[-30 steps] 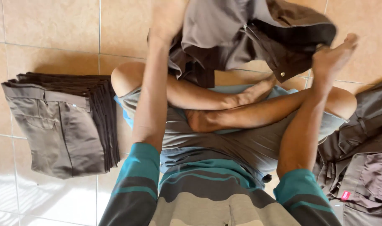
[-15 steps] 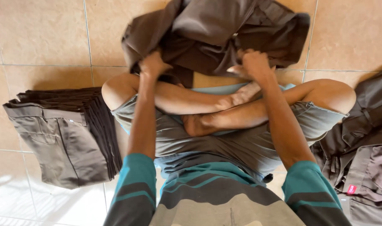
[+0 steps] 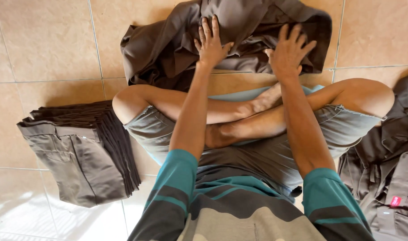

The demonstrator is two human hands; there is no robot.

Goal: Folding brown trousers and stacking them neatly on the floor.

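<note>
A crumpled dark brown garment (image 3: 168, 44) lies on the tiled floor in front of my crossed legs. My left hand (image 3: 210, 42) rests flat on its middle with fingers spread. My right hand (image 3: 288, 51) presses on the cloth a little to the right, fingers also apart. Neither hand grips the fabric; both lie palm down on it. I sit cross-legged in grey shorts and a teal striped shirt.
A neat stack of folded brown-grey trousers (image 3: 83, 151) sits on the floor at my left knee. A loose heap of similar brown garments (image 3: 387, 169) lies at my right side. Beige floor tiles (image 3: 43, 40) surround everything.
The garment was held up in the air a second ago. It has come down onto the floor, and both hands have let go and flattened on top of it.
</note>
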